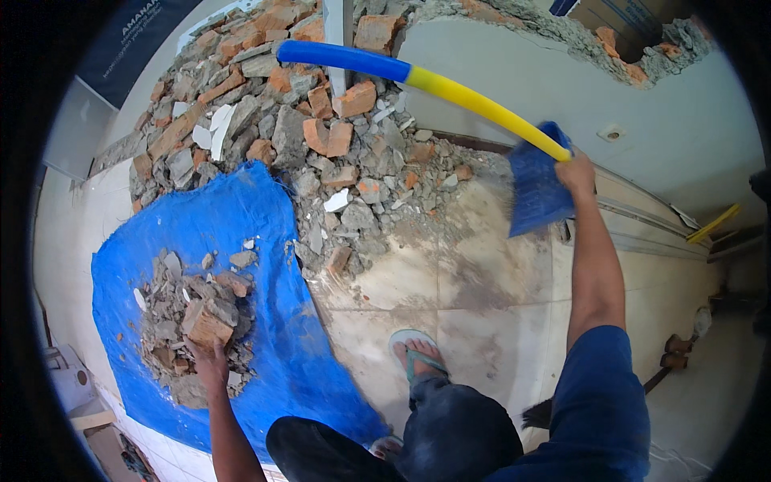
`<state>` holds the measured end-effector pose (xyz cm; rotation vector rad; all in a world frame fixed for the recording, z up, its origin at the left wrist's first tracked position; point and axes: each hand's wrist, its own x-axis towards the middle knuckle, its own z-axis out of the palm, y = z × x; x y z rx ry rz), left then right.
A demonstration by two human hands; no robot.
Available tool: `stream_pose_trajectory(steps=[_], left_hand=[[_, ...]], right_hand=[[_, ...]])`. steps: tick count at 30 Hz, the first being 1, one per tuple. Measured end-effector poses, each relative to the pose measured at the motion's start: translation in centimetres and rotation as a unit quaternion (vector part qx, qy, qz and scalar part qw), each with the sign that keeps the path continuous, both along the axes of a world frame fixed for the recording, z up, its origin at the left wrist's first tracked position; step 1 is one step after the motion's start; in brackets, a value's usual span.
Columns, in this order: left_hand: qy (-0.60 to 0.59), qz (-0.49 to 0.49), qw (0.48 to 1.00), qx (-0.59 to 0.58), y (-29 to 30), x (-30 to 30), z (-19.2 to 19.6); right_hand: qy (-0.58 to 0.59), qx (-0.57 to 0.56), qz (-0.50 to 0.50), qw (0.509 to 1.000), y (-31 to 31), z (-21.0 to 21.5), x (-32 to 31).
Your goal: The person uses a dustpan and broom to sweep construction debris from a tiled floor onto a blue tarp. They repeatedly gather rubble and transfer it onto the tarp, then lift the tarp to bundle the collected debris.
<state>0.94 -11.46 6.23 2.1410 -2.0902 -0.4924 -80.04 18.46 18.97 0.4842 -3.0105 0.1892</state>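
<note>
My right hand (575, 174) is closed round the handle of a broom, low down beside its blue head (544, 189). The yellow and blue handle (482, 111) runs from there up and left over the rubble. Slightly blurred, the broom head is at the foot of the wall, over dusty tiles. At the lower left, my left hand (210, 365) has its fingers against a broken brick chunk (209, 321) and appears to grip it. That chunk sits on a heap of grey debris (166, 331) on a blue tarp (281, 353).
A large pile of broken bricks and mortar (265, 120) covers the far left, against an upright post (338, 32). The wall (498, 72) has a jagged broken opening (634, 48). My sandalled foot (419, 353) stands on the tiles. Long strips (650, 225) lie along the right wall.
</note>
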Motion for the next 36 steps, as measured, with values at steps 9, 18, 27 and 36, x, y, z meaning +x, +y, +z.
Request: stream_pose_trajectory(steps=[9, 18, 27, 36], left_hand=[[0.009, -0.022, 0.998, -0.05, -0.3, 1.1, -1.8], [0.025, -0.026, 0.999, -0.018, -0.8, 2.1, -2.3], [0.035, -0.01, 0.999, -0.003, -0.3, 1.1, -0.8], [0.028, -0.031, 0.998, -0.052, -0.1, 1.2, -1.6]], right_hand=[[-0.051, -0.025, 0.052, 0.997, -10.1, 0.7, 16.0], [0.059, 0.011, 0.062, 0.996, -0.2, 2.6, 11.9], [0.029, 0.065, -0.165, 0.984, 7.1, -1.1, 6.3], [0.011, 0.029, 0.009, 0.999, 0.3, 0.1, 14.5]])
